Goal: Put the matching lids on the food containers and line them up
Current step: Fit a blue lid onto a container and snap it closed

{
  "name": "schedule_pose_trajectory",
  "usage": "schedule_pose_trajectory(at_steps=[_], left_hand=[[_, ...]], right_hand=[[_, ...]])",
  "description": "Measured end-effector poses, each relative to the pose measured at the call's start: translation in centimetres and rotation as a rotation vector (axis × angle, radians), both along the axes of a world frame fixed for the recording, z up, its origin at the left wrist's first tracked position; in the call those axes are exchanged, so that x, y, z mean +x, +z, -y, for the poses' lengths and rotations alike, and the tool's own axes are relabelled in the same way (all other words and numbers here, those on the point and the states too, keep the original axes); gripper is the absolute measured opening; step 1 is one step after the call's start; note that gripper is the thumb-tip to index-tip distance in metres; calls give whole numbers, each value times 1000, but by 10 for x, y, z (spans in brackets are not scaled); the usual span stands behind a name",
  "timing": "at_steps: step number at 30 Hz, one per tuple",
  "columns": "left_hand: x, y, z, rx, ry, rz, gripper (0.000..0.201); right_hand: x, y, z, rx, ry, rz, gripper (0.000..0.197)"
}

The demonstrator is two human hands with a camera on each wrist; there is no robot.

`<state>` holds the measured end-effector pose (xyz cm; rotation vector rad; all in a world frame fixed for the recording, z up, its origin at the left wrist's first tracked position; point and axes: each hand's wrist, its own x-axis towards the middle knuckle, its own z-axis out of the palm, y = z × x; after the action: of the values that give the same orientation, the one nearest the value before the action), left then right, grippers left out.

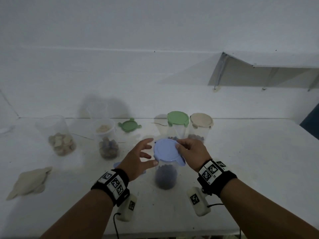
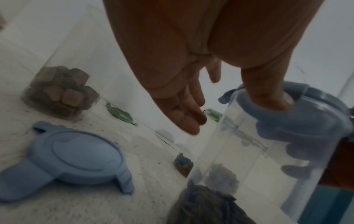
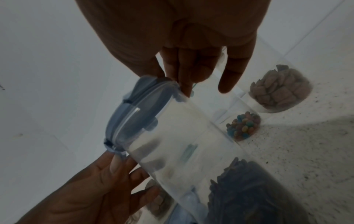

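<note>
Beige, a loose lid lies far left on our white tabletop, then an open jar of pale chunks, an open jar of mixed pieces and a loose green lid. Our left hand is spread wide, its thumb tip touching the blue lid that sits on the dark-filled jar at centre, with a spare blue lid lying beneath that hand. Our right hand pinches the blue lid's right edge, and behind stand a green-lidded jar and a beige-lidded jar side by side.
</note>
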<state>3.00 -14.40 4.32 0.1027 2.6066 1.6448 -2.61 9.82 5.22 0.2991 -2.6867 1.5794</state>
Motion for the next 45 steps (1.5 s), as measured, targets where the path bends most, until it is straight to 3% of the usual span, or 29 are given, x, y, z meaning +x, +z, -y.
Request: schedule_pose_trajectory(at_steps=[2, 5, 8, 10, 12, 13, 18, 27, 32, 38, 41, 45], left_hand=[[-1, 5, 3, 36, -60, 65, 96], [0, 12, 3, 120, -142, 159, 97], [5, 13, 2, 342, -42, 261, 81], [8, 13, 0, 481, 5, 280, 53], [9, 18, -7, 445, 101, 244, 20], [9, 21, -12, 444, 156, 247, 16], [7, 34, -25, 526, 231, 384, 15], [2, 28, -27, 417, 313, 360, 15], [3, 27, -22, 361, 242, 345, 24], [20, 22, -23, 541, 168, 290, 26], [22, 4, -18, 363, 162, 165, 30], [14, -9, -6, -138, 104, -109, 69]], right_hand=[[0, 0, -1, -10, 27, 17, 30], [-6, 2, -2, 24, 61, 43, 27], [-9, 4, 3, 21, 18, 53, 23], [-10, 5, 5, 16, 17, 49, 17], [-7, 7, 7, 28, 34, 27, 16], [-5, 8, 8, 37, 41, 14, 18], [2, 10, 9, 46, 68, -24, 19], [4, -1, 13, 103, 65, -96, 21], [6, 0, 13, 120, 62, -116, 22], [9, 3, 12, 132, 54, -147, 24], [11, 4, 11, 107, 64, -122, 24], [12, 6, 11, 104, 82, -118, 26]])
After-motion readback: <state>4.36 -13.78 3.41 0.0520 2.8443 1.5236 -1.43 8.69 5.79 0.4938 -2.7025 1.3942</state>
